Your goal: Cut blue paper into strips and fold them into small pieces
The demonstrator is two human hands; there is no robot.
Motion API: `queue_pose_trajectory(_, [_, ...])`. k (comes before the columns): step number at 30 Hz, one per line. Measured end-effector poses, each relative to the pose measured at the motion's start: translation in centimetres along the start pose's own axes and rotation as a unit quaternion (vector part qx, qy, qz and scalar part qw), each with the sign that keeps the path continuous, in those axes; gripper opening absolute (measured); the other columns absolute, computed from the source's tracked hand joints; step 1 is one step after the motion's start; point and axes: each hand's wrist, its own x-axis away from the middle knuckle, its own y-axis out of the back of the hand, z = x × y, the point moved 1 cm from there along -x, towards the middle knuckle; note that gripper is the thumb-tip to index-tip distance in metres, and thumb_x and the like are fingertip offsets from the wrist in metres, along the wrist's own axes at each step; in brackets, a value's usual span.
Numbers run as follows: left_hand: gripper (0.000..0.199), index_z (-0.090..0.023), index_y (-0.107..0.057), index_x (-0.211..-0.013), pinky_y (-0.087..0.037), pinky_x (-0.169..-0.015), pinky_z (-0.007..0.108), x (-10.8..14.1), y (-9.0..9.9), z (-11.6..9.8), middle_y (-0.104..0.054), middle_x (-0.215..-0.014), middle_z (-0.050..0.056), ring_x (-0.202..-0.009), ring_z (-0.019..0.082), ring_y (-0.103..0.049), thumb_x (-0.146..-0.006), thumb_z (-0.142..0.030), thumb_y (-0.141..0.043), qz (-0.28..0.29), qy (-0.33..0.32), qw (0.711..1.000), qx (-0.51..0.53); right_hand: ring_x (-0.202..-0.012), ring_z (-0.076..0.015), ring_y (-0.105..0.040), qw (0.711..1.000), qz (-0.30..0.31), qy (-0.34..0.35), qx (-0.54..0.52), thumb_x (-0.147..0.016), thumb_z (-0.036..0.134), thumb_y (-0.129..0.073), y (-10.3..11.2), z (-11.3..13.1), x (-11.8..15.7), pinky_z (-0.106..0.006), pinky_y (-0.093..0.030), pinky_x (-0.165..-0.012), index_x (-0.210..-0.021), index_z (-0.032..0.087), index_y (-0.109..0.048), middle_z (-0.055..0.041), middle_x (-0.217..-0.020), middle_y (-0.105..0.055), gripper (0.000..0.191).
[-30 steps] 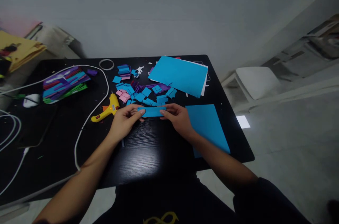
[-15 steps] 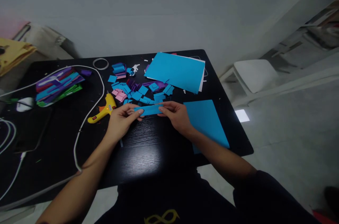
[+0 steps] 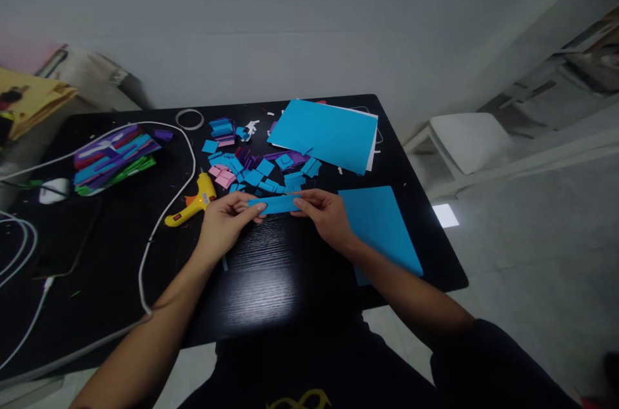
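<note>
- A yellow looped emblem (image 3: 316, 391) is showing on the dark shirt (image 3: 290, 357); the bottom edge is cutting it off.
- The left hand (image 3: 223, 222) and right hand (image 3: 329, 219) are staying apart, each pinching one end of a blue paper strip (image 3: 278, 204) between thumb and fingers, just as half a second ago; the strip is stretching nearly level between them, above the black desk (image 3: 261, 306); only the view is shifting slightly, with everything sitting a little lower and farther right.
- A blue paper sheet (image 3: 380, 228) is lying partly beneath the right forearm.
- A yellow hot glue gun (image 3: 206, 189) is resting beside the left hand, unmoved; its label is showing too small for reading.
- Cut paper pieces (image 3: 264, 169), blue, pink and purple, are lying scattered beyond the strip.
- A larger blue sheet (image 3: 326, 135) is covering a white one (image 3: 373, 151) farther back.
- A white stool (image 3: 471, 141) is standing past the desk's right side.
</note>
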Motion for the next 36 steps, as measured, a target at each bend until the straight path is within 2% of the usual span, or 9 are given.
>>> queue_pose_trajectory(7, [0.033, -0.016, -0.074, -0.086, -0.059, -0.061, 0.028, -0.2, -0.1, 0.1, -0.074, -0.068, 0.002, -0.058, 0.016, -0.07, -0.071, -0.041, -0.089, 0.003, -0.011, 1.0, -0.007, -0.093, -0.0269, -0.079, 1.0, 0.001, 0.006, 0.028, -0.074, 0.048, -0.088, 0.1, -0.1, 0.0, -0.046, -0.069, -0.087, -0.095, 0.019, -0.082, -0.0052, -0.092, -0.082, 0.036])
queue_pose_trajectory(12, [0.031, -0.019, -0.071, -0.099, -0.057, -0.061, 0.026, -0.1, -0.1, 0.1, -0.068, -0.07, -0.003, -0.06, 0.014, -0.067, -0.079, -0.04, -0.082, 0.0, -0.093, 0.994, -0.054, -0.093, -0.0269, -0.079, 0.999, 0.002, 0.022, 0.037, -0.074, 0.049, -0.088, 0.2, 0.1, -0.1, -0.044, -0.07, -0.085, -0.095, 0.02, -0.082, -0.0055, -0.093, -0.082, 0.036])
queue_pose_trajectory(17, [0.024, -0.02, -0.067, -0.097, -0.054, -0.067, 0.026, 0.0, 0.4, 0.6, -0.069, -0.082, -0.001, -0.07, 0.014, -0.066, -0.085, -0.038, -0.079, -0.026, -0.169, 0.971, -0.168, -0.094, -0.0265, -0.079, 0.999, -0.004, 0.03, 0.043, -0.074, 0.05, -0.088, 0.2, 0.2, 0.0, -0.044, -0.07, -0.085, -0.094, 0.02, -0.082, -0.0053, -0.094, -0.081, 0.036])
queue_pose_trajectory(23, [0.024, -0.021, -0.065, -0.091, -0.051, -0.067, 0.026, 0.2, 0.7, 0.2, -0.072, -0.084, 0.001, -0.071, 0.016, -0.066, -0.09, -0.043, -0.073, -0.008, -0.204, 0.936, -0.287, -0.095, -0.0273, -0.079, 0.994, 0.002, 0.066, 0.083, -0.082, 0.046, -0.083, 0.2, 0.4, 0.3, -0.045, -0.068, -0.088, -0.097, 0.023, -0.082, -0.005, -0.095, -0.082, 0.027])
queue_pose_trajectory(26, [0.026, -0.022, -0.066, -0.086, -0.049, -0.065, 0.026, 0.2, 0.9, -0.4, -0.072, -0.08, 0.001, -0.067, 0.016, -0.064, -0.091, -0.047, -0.07, -0.007, -0.225, 0.908, -0.354, -0.095, -0.0266, -0.079, 0.992, 0.013, 0.076, 0.102, -0.084, 0.043, -0.08, 0.2, 0.4, 0.4, -0.044, -0.068, -0.088, -0.098, 0.024, -0.082, -0.0044, -0.098, -0.082, 0.024])
queue_pose_trajectory(28, [0.027, -0.022, -0.066, -0.084, -0.048, -0.064, 0.027, 0.1, 1.1, -0.7, -0.071, -0.077, 0.001, -0.065, 0.016, -0.062, -0.089, -0.048, -0.069, -0.007, -0.226, 0.901, -0.37, -0.097, -0.0263, -0.079, 0.992, 0.022, 0.075, 0.102, -0.084, 0.044, -0.08, 0.2, 0.2, 0.4, -0.043, -0.069, -0.088, -0.099, 0.024, -0.082, -0.0047, -0.102, -0.082, 0.025])
queue_pose_trajectory(31, [0.025, -0.022, -0.066, -0.083, -0.05, -0.065, 0.027, 0.0, 1.1, -0.8, -0.071, -0.077, 0.001, -0.066, 0.016, -0.063, -0.088, -0.045, -0.071, -0.004, -0.212, 0.918, -0.336, -0.095, -0.026, -0.079, 0.994, 0.02, 0.064, 0.086, -0.083, 0.046, -0.081, 0.2, -0.1, 0.2, -0.043, -0.069, -0.086, -0.098, 0.023, -0.082, -0.0049, -0.1, -0.082, 0.028])
queue_pose_trajectory(33, [0.024, -0.021, -0.067, -0.092, -0.054, -0.069, 0.027, 0.0, 1.0, -0.7, -0.072, -0.081, 0.002, -0.071, 0.017, -0.067, -0.086, -0.044, -0.073, -0.004, -0.187, 0.944, -0.274, -0.093, -0.0259, -0.079, 0.996, 0.012, 0.056, 0.071, -0.08, 0.047, -0.084, 0.2, -0.1, 0.1, -0.043, -0.07, -0.085, -0.096, 0.022, -0.082, -0.0046, -0.094, -0.082, 0.029])
queue_pose_trajectory(36, [0.034, -0.019, -0.07, -0.105, -0.057, -0.074, 0.028, -0.2, 0.7, -0.4, -0.074, -0.084, 0.003, -0.077, 0.018, -0.071, -0.084, -0.046, -0.077, -0.004, -0.137, 0.976, -0.171, -0.091, -0.0257, -0.079, 0.998, 0.001, 0.045, 0.052, -0.077, 0.048, -0.086, 0.3, 0.0, -0.1, -0.044, -0.07, -0.083, -0.094, 0.021, -0.082, -0.0041, -0.091, -0.081, 0.032])
